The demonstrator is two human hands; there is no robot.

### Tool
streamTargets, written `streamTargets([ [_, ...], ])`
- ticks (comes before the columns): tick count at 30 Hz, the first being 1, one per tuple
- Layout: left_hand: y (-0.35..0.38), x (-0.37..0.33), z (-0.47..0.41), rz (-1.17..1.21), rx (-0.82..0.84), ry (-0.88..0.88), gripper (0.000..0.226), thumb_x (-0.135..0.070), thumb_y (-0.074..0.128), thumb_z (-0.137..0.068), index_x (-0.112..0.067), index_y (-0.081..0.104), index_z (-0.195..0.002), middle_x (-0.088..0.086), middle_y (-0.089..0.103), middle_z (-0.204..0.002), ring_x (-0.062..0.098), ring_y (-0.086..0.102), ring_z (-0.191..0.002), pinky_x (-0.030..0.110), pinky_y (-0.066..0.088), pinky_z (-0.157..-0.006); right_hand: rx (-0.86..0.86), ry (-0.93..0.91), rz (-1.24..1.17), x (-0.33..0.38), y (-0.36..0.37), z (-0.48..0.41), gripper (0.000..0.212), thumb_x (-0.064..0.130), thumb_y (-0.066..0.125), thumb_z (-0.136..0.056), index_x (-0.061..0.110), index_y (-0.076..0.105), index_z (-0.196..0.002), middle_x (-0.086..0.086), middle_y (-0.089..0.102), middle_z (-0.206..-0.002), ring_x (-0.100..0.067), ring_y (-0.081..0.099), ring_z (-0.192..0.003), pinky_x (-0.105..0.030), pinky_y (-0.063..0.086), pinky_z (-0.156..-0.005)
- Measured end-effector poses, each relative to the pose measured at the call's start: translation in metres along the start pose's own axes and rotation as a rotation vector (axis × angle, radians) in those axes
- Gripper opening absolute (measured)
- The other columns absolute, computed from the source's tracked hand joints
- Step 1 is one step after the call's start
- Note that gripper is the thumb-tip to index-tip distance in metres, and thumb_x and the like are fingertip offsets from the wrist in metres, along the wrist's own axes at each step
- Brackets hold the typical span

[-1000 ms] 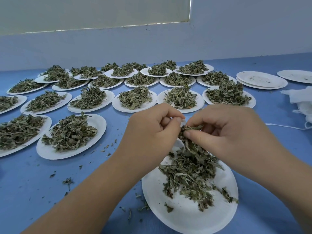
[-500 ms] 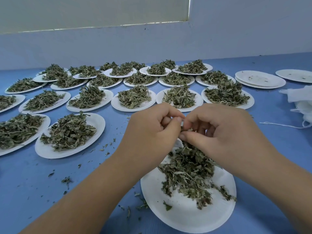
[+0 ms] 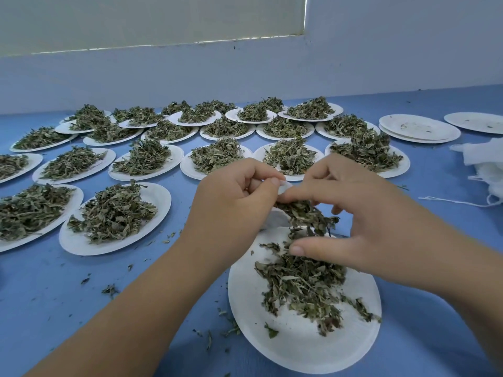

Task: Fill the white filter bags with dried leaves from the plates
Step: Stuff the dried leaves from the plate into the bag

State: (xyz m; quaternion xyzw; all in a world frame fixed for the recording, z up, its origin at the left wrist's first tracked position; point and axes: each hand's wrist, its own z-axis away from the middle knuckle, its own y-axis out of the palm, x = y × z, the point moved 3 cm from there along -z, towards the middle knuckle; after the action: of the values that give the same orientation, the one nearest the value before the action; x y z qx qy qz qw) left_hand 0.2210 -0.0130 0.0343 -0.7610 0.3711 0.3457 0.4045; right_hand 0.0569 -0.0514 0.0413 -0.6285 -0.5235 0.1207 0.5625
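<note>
L hand (image 3: 236,202) pinching white fabric filter bag (image 3: 278,222) open over near round white paper plate (image 3: 272,349), catching spills; R hand (image 3: 375,213) pinching dried green leaves (image 3: 306,216) in.

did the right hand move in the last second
Yes. The right hand has spread: its thumb dropped from the filter bag down toward the near plate, forefinger staying at the bag.

I count 2 hands, my left hand (image 3: 231,205) and right hand (image 3: 381,227), with 1 white paper filter bag (image 3: 277,223) between them. Under my grip is 1 round white paper plate (image 3: 299,352) of dried green leaves (image 3: 302,284). Beyond and left of it are at least 20 more heaped plates (image 3: 159,198); the farthest overlap too much to count. To the right are 1 stack of at least 2 empty plates (image 3: 419,129), 1 single empty plate (image 3: 473,122) and 1 heap of white bags (image 3: 487,164), too bunched to count.
</note>
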Motion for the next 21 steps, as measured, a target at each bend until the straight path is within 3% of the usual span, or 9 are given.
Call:
streamTargets([
  [4,-0.0003,-0.0011,0.0001,-0.014,0.003,0.008,0.018,-0.01,0.06,-0.09,-0.02,0.071,-0.08,0.009,0.048,-0.054,0.004,0.037,-0.044,0.012,0.031,-0.045,-0.02,-0.01,-0.052,0.0013,0.0025,-0.0011,0.037,0.05,0.062,-0.076,0.051,0.062,-0.113,0.021,0.045,-0.105,-0.006,0.052,-0.093,-0.024,0.047,-0.076],
  [8,-0.0005,-0.0011,0.0009,-0.006,0.005,0.015,0.017,-0.009,0.06,-0.091,-0.019,0.071,-0.081,0.002,0.045,-0.052,0.004,0.035,-0.042,0.011,0.029,-0.044,-0.109,-0.019,-0.12,0.0004,-0.0008,-0.0011,0.032,0.029,0.071,-0.079,0.046,0.067,-0.106,0.017,0.054,-0.095,-0.007,0.056,-0.089,-0.016,0.044,-0.075],
  [13,0.0034,-0.0034,0.0035,-0.061,0.031,0.063,0.017,-0.009,0.06,-0.09,-0.02,0.07,-0.081,0.015,0.049,-0.057,0.006,0.035,-0.045,0.011,0.029,-0.046,-0.25,0.026,-0.117,0.0021,-0.0019,-0.0006,0.029,0.023,0.079,-0.075,0.04,0.067,-0.095,0.02,0.061,-0.084,-0.003,0.057,-0.083,-0.01,0.042,-0.071],
  [16,0.0061,-0.0038,0.0054,-0.05,0.043,0.073,0.021,-0.008,0.06,-0.09,-0.024,0.068,-0.078,0.015,0.049,-0.059,0.006,0.035,-0.045,0.01,0.03,-0.046,-0.304,0.039,-0.114,0.0061,0.0028,-0.0001,0.029,0.018,0.08,-0.072,0.035,0.067,-0.092,0.02,0.062,-0.082,-0.002,0.059,-0.08,-0.014,0.045,-0.069],
  [21,0.0091,-0.0046,0.0076,-0.066,0.054,0.097,0.024,-0.006,0.061,-0.089,-0.026,0.068,-0.078,0.01,0.047,-0.057,0.004,0.036,-0.046,0.009,0.029,-0.046,-0.351,0.094,-0.134,0.0081,0.0042,-0.0001,0.026,0.021,0.08,-0.069,0.033,0.063,-0.085,0.022,0.06,-0.087,0.001,0.057,-0.069,-0.008,0.042,-0.062],
])
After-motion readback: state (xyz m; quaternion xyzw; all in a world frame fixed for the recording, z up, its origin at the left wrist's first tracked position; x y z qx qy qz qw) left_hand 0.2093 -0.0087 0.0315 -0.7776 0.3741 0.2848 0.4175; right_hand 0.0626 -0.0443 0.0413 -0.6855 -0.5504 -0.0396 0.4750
